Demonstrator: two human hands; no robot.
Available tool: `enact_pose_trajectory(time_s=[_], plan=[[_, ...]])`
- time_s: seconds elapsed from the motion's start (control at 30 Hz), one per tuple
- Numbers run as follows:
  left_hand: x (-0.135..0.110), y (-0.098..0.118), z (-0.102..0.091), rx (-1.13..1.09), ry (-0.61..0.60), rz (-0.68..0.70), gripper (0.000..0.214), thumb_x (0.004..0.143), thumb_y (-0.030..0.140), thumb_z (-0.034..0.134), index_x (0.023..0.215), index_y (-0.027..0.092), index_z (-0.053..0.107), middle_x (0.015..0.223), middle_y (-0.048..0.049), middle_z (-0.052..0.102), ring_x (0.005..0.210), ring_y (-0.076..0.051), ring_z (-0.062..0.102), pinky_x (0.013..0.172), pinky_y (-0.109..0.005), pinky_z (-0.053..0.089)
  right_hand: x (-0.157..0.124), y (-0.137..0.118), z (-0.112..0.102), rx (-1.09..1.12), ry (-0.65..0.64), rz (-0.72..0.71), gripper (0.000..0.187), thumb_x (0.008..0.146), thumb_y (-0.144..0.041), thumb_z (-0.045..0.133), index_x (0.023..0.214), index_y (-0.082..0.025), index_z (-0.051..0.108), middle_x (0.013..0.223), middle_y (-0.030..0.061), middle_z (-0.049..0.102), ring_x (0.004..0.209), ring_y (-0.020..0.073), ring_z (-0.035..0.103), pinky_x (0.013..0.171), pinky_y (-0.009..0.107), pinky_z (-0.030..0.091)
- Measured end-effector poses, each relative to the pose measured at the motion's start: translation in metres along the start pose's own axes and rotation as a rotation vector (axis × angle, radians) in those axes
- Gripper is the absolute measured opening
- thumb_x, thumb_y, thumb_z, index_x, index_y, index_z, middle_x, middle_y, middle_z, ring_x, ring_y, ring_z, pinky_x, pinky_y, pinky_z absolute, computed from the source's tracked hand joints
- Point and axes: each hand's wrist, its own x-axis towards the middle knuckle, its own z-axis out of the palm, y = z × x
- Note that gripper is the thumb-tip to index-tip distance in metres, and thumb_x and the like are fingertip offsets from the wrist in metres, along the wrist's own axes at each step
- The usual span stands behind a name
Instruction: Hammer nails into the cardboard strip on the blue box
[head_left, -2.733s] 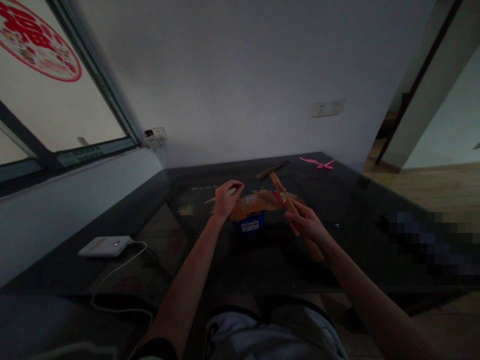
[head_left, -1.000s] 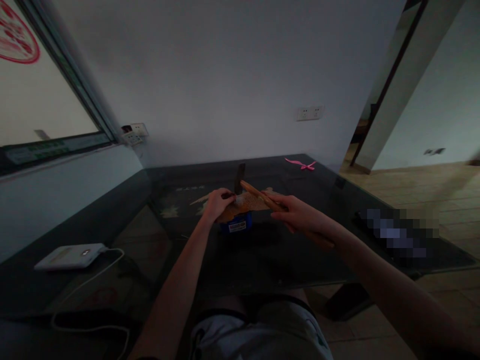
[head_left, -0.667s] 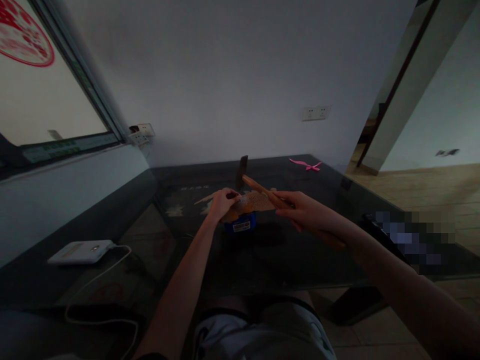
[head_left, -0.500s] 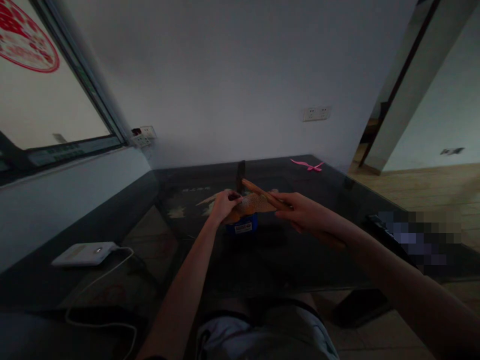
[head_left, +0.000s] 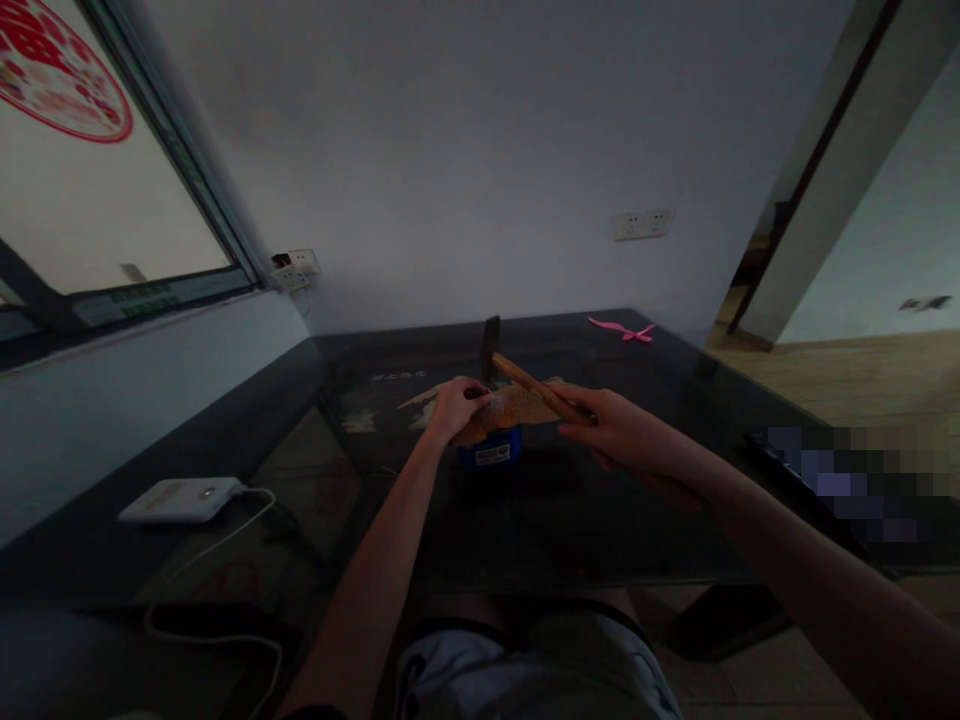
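My right hand (head_left: pixel 626 440) is wrapped round the wooden handle of a hammer (head_left: pixel 525 378), whose dark head (head_left: pixel 490 340) stands raised just above my left hand. My left hand (head_left: pixel 456 405) is closed in a pinch at the left end of a tan, patterned flat piece (head_left: pixel 517 404); what its fingertips hold is too small to make out. That piece rests on a small blue container (head_left: pixel 491 450) with a white label, standing on the dark glass table (head_left: pixel 570 520).
A pink ribbon (head_left: pixel 622 329) lies at the table's far right. A white device (head_left: pixel 184 498) with a white cable (head_left: pixel 225 560) sits on the left. A dark flat object, blurred out, lies at the right edge. Wall sockets (head_left: pixel 643 223) are behind.
The hammer swung from lying back over the piece to head-down beside my left hand. It has bobbed a little since and now stands slightly raised. My left hand stays pinched at the piece's left end.
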Motion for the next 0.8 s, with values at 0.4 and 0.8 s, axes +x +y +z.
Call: enact_pose_trajectory(time_s=[0.4,0.8], plan=[[0.0005,-0.0049,0.0012,0.057,0.013,0.020,0.013,0.075,0.025,0.065,0.081,0.016,0.069,0.083,-0.0063,0.071,0.078,-0.018,0.065,0.072,-0.028,0.048,-0.0001,0.0010,0.0032,-0.005,0.055,-0.047,0.055,0.077,-0.012,0.053,0.131,-0.012,0.048,0.058,-0.0022,0.055,0.042,0.0080,0.046,0.046,0.022,0.040],[-0.0006,-0.0071,0.0021,0.060,0.011,0.018,0.012,0.075,0.025,0.064,0.082,0.016,0.069,0.083,-0.0054,0.071,0.077,-0.017,0.065,0.071,-0.026,0.048,0.0008,0.0005,0.0021,-0.008,0.037,-0.022,0.054,0.077,-0.012,0.053,0.131,-0.011,0.049,0.060,-0.0025,0.054,0.043,0.0077,0.047,0.048,0.022,0.041]])
